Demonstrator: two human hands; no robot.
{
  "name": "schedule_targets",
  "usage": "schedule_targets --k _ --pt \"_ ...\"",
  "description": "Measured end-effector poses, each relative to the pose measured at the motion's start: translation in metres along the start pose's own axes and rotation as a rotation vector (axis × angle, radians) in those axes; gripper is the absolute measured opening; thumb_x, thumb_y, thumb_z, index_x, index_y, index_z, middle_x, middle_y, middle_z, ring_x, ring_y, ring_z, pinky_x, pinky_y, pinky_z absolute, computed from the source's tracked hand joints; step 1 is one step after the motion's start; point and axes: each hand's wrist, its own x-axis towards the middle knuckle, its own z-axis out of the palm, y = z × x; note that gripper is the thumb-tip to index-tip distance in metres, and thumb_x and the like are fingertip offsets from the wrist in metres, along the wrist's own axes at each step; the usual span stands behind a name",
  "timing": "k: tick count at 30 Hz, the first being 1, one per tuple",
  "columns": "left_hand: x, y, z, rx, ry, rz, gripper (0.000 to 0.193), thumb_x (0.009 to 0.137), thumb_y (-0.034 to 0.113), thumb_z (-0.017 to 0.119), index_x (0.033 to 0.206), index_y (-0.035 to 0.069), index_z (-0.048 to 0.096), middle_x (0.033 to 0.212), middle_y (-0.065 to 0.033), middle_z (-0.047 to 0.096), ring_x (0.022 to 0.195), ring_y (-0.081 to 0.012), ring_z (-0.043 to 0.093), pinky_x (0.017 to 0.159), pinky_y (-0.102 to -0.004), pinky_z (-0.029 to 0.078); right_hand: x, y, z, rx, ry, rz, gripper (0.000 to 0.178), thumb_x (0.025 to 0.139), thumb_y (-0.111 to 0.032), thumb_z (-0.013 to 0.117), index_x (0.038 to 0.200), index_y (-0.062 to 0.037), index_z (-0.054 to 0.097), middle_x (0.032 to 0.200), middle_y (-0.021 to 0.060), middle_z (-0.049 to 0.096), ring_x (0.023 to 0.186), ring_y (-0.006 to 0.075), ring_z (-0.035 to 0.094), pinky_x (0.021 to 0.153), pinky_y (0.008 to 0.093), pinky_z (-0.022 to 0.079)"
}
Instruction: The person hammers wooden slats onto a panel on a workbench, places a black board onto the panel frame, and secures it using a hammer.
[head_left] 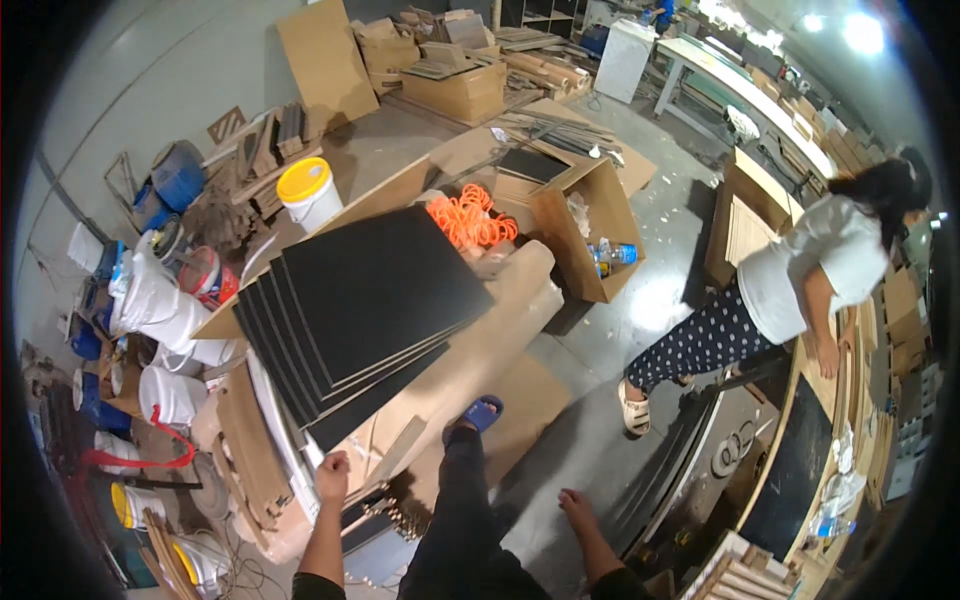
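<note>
My left hand (333,476) is loosely closed, with nothing visible in it. It hangs just below the near corner of a fanned stack of black panels (365,300), apart from them. The panels lie on a long brown paper-wrapped roll or bundle (520,300). My right hand (575,506) hangs over the grey floor at the lower middle, its fingers curled in, touching nothing and showing nothing held. Between my hands are my dark-trousered leg and a blue slipper (483,413), one foot forward on a flat cardboard sheet (535,400).
Orange cord (470,218) and an open cardboard box (590,225) with plastic bottles stand beyond the panels. Buckets, one white with a yellow lid (308,190), crowd the left. At right, another person (800,270) leans over a long workbench (790,490). Metal strips (380,545) lie near my feet.
</note>
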Motion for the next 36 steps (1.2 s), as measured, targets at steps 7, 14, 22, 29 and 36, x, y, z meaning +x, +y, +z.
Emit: schedule_targets --k 7,14,22,29,36 --pt "0.199 0.030 0.093 0.630 0.283 0.089 0.057 0.079 0.027 0.059 0.123 -0.003 0.039 0.123 -0.0247 0.041 0.113 -0.0395 0.039 0.098 -0.0441 0.031 0.285 -0.188 0.095 -0.288 -0.032 -0.354 0.043 0.083 -0.026 0.059 0.114 0.0017 0.051 0.111 0.0160 0.058 0.104 0.0242 0.055 0.087 0.0322 0.043" --pt "0.258 0.026 0.151 0.865 0.508 -0.030 0.069 0.078 0.030 0.060 0.134 0.005 0.027 0.132 -0.0187 0.034 0.121 -0.0360 0.033 0.100 -0.0454 0.026 0.475 -0.307 0.188 -0.567 0.071 -0.498 0.066 0.076 -0.031 0.063 0.125 0.0044 0.036 0.126 0.0241 0.041 0.118 0.0348 0.039 0.097 0.0381 0.034" --pt "0.227 0.026 0.159 0.917 0.661 -0.066 0.068 0.078 0.031 0.061 0.133 0.007 0.030 0.125 -0.0190 0.039 0.110 -0.0367 0.038 0.093 -0.0465 0.031 0.485 -0.290 0.223 -0.640 0.121 -0.493 0.087 0.066 -0.033 0.070 0.129 0.0076 0.027 0.129 0.0271 0.031 0.118 0.0398 0.033 0.100 0.0396 0.029" --pt "0.142 0.019 0.202 0.377 0.593 -0.099 0.067 0.072 0.017 0.068 0.129 0.006 0.034 0.120 -0.0180 0.041 0.104 -0.0318 0.040 0.088 -0.0409 0.035 0.411 -0.195 0.253 -0.088 0.316 -0.020 0.110 0.060 -0.041 0.078 0.136 0.0045 0.012 0.134 0.0269 0.022 0.124 0.0364 0.025 0.103 0.0397 0.024" --pt "0.074 0.037 0.179 -0.453 0.223 -0.526 0.043 0.076 0.025 0.069 0.105 -0.002 0.053 0.105 -0.0097 0.056 0.094 -0.0190 0.051 0.083 -0.0314 0.041 0.182 -0.161 0.296 0.514 -0.479 0.416 0.090 0.075 -0.051 0.062 0.134 0.0032 0.021 0.118 0.0170 0.049 0.106 0.0223 0.048 0.088 0.0368 0.038"
